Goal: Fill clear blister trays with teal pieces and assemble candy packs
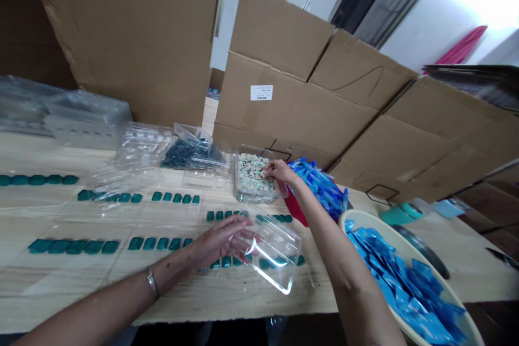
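My left hand [219, 240] grips the edge of a clear plastic blister tray [275, 257], which lies over a row of small teal moulded pieces [227, 261]. My right hand [280, 171] reaches into a clear plastic container [251, 175] filled with small beige-and-green packets [251, 173]. Its fingertips are among the packets, and I cannot tell if they pinch one. Further rows of teal pieces [73, 246] lie on the pale wooden table [121, 303].
Stacked clear trays [141, 143] and a bag of dark teal pieces [186, 152] stand at the back. A heap of blue packets [320, 189] lies beside a red item [294, 206]. A cream basin [377, 232] holds more blue packets. Cardboard sheets [295, 102] stand behind the table.
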A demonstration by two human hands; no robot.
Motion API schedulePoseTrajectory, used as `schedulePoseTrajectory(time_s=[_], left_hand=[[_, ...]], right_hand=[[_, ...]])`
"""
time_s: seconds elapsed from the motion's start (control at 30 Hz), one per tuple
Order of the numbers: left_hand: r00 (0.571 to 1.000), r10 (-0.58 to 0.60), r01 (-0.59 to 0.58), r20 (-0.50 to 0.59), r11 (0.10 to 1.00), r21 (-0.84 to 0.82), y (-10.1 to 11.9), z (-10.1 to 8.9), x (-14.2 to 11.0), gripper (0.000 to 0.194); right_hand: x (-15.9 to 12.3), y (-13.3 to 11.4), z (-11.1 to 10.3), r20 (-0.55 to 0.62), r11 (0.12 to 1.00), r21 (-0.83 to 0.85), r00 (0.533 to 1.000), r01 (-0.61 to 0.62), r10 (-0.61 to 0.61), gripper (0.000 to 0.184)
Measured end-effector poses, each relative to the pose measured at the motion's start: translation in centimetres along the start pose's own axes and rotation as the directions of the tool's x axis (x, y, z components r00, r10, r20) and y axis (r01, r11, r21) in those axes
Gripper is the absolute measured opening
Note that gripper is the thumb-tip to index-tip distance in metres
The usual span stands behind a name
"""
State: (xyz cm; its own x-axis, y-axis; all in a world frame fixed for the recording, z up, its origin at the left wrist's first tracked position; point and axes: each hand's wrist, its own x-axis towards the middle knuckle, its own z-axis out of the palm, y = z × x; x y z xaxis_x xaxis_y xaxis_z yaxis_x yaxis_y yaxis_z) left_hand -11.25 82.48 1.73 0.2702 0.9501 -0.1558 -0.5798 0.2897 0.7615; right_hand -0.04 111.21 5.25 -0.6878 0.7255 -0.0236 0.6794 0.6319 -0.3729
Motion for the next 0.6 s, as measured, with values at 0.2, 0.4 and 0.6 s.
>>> schedulePoseTrajectory(time_s=[0.2, 0.4, 0.6], left_hand=[[1.000, -0.003, 0.003, -0.003, 1.000, -0.002, 0.0, -0.1, 0.1, 0.036], [1.000, -0.007, 0.007, -0.004, 1.000, -0.008, 0.1, 0.0, 0.1, 0.036], [1.000, -0.003, 0.003, -0.003, 1.000, -0.013, 0.2, 0.1, 0.0, 0.035]], right_hand=[[1.7, -1.0, 0.5, 0.081, 1.000, 0.011, 0.997, -0.001, 0.000, 0.015], [2.8, -1.9, 0.1, 0.152, 0.992, -0.103, 0.987, 0.071, -0.055, 0.012], [2.3, -2.3, 0.3, 0.161, 0.974, -0.167, 0.978, 0.156, -0.129, 0.013]])
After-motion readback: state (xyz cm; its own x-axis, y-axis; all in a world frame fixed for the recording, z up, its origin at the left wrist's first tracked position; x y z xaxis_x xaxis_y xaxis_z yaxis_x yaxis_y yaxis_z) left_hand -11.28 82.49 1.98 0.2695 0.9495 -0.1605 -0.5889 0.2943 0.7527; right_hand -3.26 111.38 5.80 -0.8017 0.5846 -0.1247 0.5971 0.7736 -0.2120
